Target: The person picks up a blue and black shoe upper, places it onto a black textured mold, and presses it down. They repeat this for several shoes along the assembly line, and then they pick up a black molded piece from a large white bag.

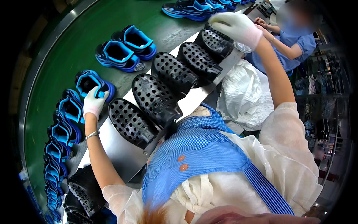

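Note:
My left hand [94,102], in a white glove, pinches the collar edge of a black and blue sports shoe [88,76] on the green surface at the left. My right hand [238,29], gloved too, reaches over the farthest of several black perforated foot-shaped forms [213,42]. Its fingers are bent and slightly blurred, and I cannot tell whether they grip that form. The other forms, such as the nearest black form [130,121], stand in a slanting row on a white metal ledge [112,143] between my arms.
A pair of blue shoes [118,56] stands beyond the forms. A long line of shoes [61,132] runs down the left of the green belt [56,56]. More shoes [186,10] stand at the top. White crumpled sheeting [244,93] hangs at the right. Another person [294,46] sits at the upper right.

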A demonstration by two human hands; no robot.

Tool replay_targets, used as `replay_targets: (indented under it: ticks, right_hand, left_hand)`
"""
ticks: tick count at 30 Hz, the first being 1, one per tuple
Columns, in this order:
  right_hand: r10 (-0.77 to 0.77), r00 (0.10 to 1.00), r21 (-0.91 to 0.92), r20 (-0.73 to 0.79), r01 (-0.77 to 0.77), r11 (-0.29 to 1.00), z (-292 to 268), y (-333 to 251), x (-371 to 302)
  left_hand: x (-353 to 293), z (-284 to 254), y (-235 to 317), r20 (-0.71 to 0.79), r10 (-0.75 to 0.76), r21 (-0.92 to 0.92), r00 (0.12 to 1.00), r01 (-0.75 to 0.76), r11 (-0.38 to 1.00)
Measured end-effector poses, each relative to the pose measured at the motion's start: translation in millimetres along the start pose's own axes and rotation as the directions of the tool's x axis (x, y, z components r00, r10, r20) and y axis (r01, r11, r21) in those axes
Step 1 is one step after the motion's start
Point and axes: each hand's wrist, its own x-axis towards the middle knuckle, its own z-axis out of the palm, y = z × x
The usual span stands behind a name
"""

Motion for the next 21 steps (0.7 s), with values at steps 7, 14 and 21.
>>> replay_targets:
  ticks: [7, 14, 21]
  right_hand:
    - [0.209, 0.967, -0.032, 0.147, -0.206, 0.978, 21, 63, -73]
    - [0.088, 0.99, 0.042, 0.109, -0.093, 0.995, 43, 77, -70]
    - [0.188, 0.961, 0.036, 0.204, -0.199, 0.979, 3, 61, -76]
  left_hand:
    - [-15, -28, -11, -0.021, 0.103, 0.213, 0.994, -0.096, 0.972]
    - [-57, -72, 52, -0.096, 0.226, 0.338, 0.969, -0.182, 0.923]
    - [-40, -59, 89, -0.104, 0.355, 0.21, 0.929, -0.329, 0.921]
